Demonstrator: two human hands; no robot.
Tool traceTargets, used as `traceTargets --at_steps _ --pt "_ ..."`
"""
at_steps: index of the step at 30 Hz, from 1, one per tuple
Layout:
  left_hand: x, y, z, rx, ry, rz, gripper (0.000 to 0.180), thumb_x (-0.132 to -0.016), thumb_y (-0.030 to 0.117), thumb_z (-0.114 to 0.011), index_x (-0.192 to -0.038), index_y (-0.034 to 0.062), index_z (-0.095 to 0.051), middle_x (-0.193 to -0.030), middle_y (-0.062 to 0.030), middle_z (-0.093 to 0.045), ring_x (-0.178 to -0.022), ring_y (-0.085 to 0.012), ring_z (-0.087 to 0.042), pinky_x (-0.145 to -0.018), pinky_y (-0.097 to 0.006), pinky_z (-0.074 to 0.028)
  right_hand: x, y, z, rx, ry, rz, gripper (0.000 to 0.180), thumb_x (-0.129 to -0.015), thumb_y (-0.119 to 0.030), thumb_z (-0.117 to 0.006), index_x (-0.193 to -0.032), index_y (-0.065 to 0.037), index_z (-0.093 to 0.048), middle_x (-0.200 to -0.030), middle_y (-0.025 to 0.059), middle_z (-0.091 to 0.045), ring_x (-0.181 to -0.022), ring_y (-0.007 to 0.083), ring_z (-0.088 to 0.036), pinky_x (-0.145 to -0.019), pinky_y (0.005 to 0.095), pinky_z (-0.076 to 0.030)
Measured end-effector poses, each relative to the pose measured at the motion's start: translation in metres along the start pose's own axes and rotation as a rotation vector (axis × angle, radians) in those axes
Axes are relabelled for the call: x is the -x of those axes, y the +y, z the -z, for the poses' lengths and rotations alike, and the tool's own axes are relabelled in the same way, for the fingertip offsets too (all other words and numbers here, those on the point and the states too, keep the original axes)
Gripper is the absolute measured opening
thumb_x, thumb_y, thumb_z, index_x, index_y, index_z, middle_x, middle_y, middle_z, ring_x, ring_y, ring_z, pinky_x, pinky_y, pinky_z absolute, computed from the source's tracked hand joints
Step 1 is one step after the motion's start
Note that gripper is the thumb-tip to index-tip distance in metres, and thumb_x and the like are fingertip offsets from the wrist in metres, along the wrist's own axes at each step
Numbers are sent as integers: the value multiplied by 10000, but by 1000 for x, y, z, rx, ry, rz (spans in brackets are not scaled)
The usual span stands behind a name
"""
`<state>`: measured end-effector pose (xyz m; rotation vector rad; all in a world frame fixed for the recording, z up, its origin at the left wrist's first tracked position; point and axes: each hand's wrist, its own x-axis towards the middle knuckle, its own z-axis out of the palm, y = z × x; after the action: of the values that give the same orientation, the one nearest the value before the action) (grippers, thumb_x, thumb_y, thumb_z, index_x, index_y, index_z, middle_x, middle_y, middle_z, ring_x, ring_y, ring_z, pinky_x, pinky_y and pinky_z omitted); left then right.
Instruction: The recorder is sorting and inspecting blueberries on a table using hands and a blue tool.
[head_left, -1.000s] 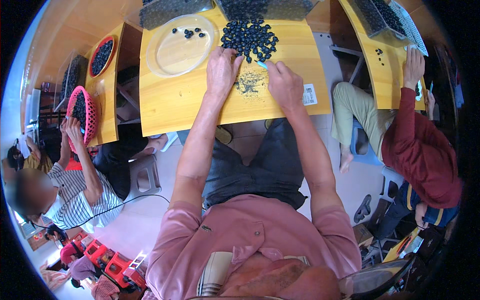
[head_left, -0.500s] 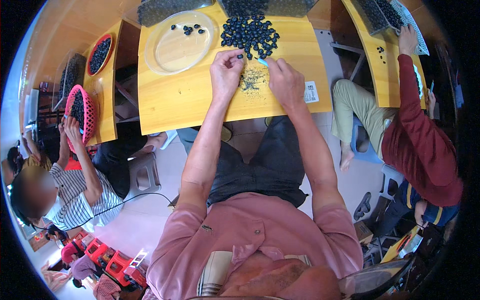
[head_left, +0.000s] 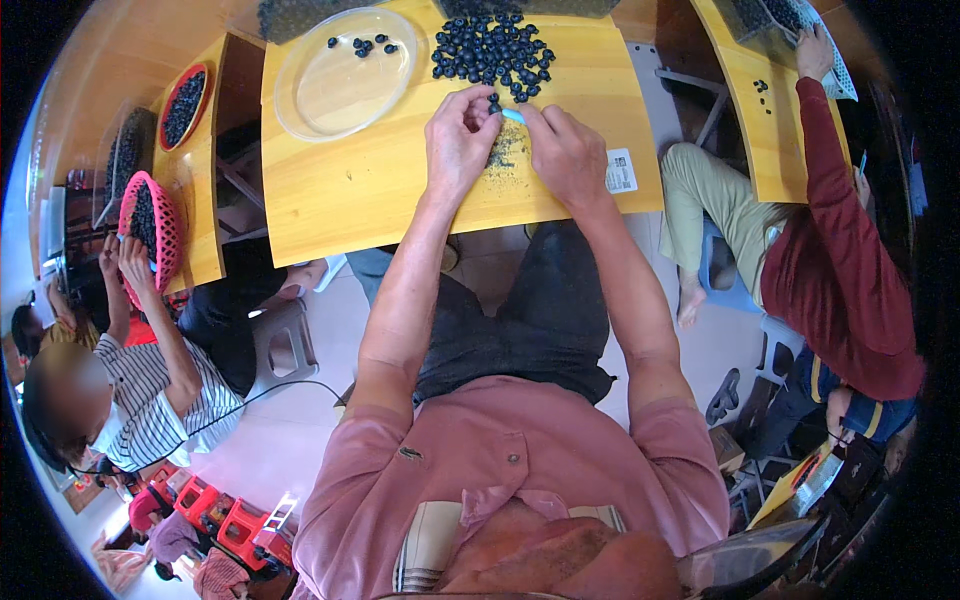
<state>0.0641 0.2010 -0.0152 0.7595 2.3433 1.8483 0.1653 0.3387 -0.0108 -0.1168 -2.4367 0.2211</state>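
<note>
My left hand [head_left: 461, 140] pinches a small dark round bead-like piece [head_left: 495, 108] between thumb and fingers, above the yellow wooden table [head_left: 390, 190]. My right hand [head_left: 566, 150] grips a slim tool with a light blue handle [head_left: 513, 115]; its tip meets the piece, and I cannot make out the tip's shape. Just beyond my fingers spreads a pile of the same dark round pieces [head_left: 490, 50]. Below the hands, dark crumbs [head_left: 503, 152] are scattered on the wood. To the left, a clear round plastic dish [head_left: 335, 105] holds several of the pieces.
A white printed label [head_left: 621, 171] is stuck near the table's right side. Clear bins [head_left: 310, 18] of dark pieces stand at the far edge. At left, a person in stripes [head_left: 185, 375] works by a pink basket [head_left: 170, 235]; at right sits a person in dark red [head_left: 845, 270].
My two hands have drawn together, bringing the blue tool against the piece in my left fingers. The whole view has shifted slightly.
</note>
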Motion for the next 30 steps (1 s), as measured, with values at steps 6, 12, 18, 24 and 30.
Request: traceTargets --at_steps 6,12,18,24,30 --pt "1 1 -1 43 -3 18 346 -829 -47 -779 -1167 1 -722 -972 -68 -695 -798 -105 -647 -761 -253 -575 1 1 0 48 -56 22 288 -842 -74 -671 -1125 -100 -715 -822 49 -570 -738 215 -680 -600 371 -570" --pt "3 0 1 149 -11 63 332 -863 -55 -765 -1185 -26 -687 -996 -64 -698 -826 -85 -654 -775 -244 -575 0 -1 1 4 -48 9 283 -839 -71 -677 -1118 -90 -717 -808 57 -575 -733 227 -682 -607 379 -573" --pt "5 0 4 244 -22 138 365 -903 -50 -748 -1251 -11 -645 -1042 -48 -685 -884 -91 -660 -812 -239 -557 1 3 -3 110 -169 -113 243 -852 -84 -658 -1091 -105 -696 -838 66 -612 -770 250 -710 -628 390 -591" --pt "4 -4 4 169 32 -45 202 -900 -33 -752 -1098 2 -744 -1009 -59 -685 -852 -88 -657 -773 -229 -553 -2 2 -1 62 -119 -80 215 -855 -92 -652 -1067 -105 -679 -853 63 -626 -778 258 -720 -615 410 -595" --pt "-17 -1 41 -32 243 -200 143 -910 7 -753 -1053 7 -757 -1019 -73 -687 -868 -132 -674 -785 -261 -560 1 3 -4 63 -102 -115 229 -844 -70 -658 -1070 -104 -680 -849 62 -624 -779 260 -716 -626 416 -594"
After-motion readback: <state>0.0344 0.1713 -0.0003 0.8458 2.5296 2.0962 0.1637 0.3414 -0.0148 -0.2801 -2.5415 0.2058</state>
